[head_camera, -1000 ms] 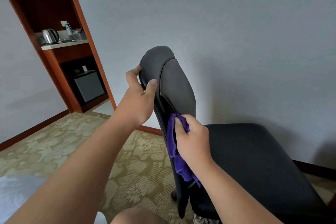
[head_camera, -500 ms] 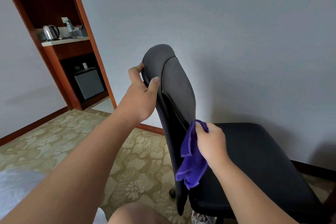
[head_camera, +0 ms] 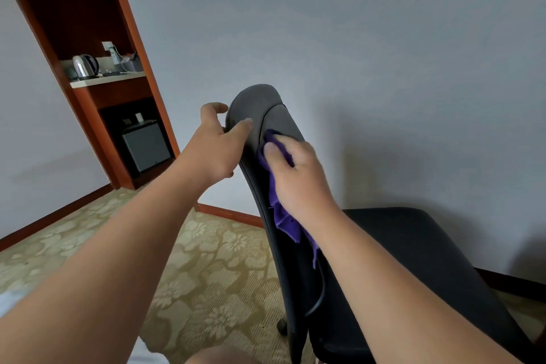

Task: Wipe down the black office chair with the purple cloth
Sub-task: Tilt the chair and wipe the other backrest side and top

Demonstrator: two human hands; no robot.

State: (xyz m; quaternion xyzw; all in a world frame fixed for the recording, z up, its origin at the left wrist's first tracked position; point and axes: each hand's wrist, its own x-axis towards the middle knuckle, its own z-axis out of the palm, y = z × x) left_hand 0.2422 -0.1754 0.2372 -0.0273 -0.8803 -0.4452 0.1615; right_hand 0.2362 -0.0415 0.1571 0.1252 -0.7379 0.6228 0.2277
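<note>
Your left hand (head_camera: 218,151) gripped the top edge of the black office chair (head_camera: 413,251), thumb in front. Your right hand (head_camera: 295,174) held the purple cloth (head_camera: 283,221) against the upper backrest. The cloth looked soft and limp, best bunched under the palm. The chair likely rolls, so brace it high.
</note>
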